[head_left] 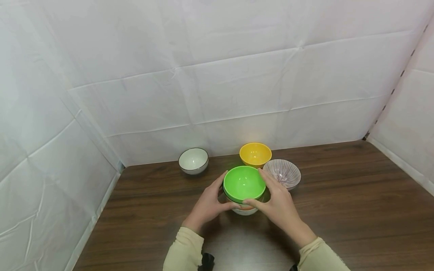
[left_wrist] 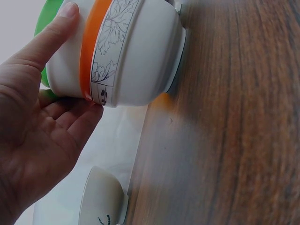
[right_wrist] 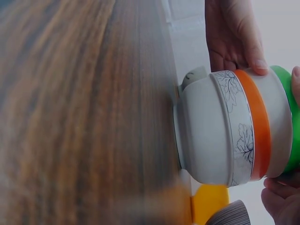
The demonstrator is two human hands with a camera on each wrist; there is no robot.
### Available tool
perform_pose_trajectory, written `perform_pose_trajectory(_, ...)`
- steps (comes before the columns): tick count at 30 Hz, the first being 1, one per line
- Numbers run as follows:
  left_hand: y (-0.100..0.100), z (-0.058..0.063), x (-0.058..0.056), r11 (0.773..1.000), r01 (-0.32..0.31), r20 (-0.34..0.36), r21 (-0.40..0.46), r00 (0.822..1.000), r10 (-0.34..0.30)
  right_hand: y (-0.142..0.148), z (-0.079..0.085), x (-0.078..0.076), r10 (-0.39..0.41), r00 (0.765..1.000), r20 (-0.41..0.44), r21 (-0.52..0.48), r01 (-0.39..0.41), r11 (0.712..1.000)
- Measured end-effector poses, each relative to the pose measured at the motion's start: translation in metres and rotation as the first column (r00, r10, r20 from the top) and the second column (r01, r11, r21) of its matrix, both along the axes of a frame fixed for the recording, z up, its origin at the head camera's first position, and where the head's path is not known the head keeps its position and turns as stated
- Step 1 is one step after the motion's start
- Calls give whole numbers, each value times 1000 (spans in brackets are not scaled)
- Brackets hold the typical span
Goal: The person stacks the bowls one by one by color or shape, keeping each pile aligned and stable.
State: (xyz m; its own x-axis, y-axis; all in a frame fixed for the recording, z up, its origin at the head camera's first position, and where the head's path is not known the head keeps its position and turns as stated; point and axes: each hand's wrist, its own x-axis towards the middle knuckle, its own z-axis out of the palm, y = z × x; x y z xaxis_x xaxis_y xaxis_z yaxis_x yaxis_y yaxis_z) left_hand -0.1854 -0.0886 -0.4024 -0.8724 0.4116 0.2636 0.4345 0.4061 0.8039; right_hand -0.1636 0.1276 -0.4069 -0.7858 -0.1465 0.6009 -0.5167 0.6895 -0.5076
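Note:
A green bowl (head_left: 244, 183) sits at the top of a stack near the middle of the table. Below its rim, the side views show white ware with an orange band (right_wrist: 257, 126) and a leaf-patterned band (left_wrist: 112, 35); how many bowls are nested is hidden. The foot of the stack appears to rest on the wood. My left hand (head_left: 209, 205) grips the left side, its thumb on the white wall and its fingers curled underneath. From the right, my right hand (head_left: 279, 201) holds the stack near the green bowl, thumb in front and fingers behind.
A pale bowl with a dark rim (head_left: 193, 161) stands at the back left. Behind the stack is a yellow bowl (head_left: 255, 154), and a striped bowl (head_left: 282, 173) stands close by on the right. White sheeting (head_left: 237, 90) encloses the brown wooden table (head_left: 356, 199).

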Motion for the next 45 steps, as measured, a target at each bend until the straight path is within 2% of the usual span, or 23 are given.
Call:
perform_pose_trajectory(6,0,1,1,1000,-11,-6,-21,1000,11,0,0,-1,-1,1000,5,9,1,1000)
perform_pose_trajectory(12,0,-3,0,1000,-7,-18,5,1000,8,1,0,-1,13,1000,3,12,-13,1000)
perform_pose_trajectory(19,-1,1,3,999,-24,-9,-42,1000,24,1,0,-1,18,1000,19,35,-19,999)
perform_pose_trajectory(27,-1,3,4,999,-27,2,-32,1000,27,1,1,0,21,998,53,53,-24,998)
perform_pose_trajectory(29,0,5,6,999,-28,2,-27,1000,29,1,1,0,20,998,65,58,-24,998)
perform_pose_trajectory(34,3,26,19,1000,-14,10,1,1000,14,2,2,1,15,996,88,67,-21,998)
perform_pose_trajectory(36,3,24,17,1000,-6,-8,-1,1000,6,1,2,1,13,995,94,68,-20,998)
perform_pose_trajectory(41,-1,2,3,1000,-6,-22,-14,1000,6,2,2,1,13,995,95,68,-20,997)
perform_pose_trajectory(45,-1,2,3,1000,-9,-17,-16,1000,8,2,2,1,14,996,91,71,-21,997)
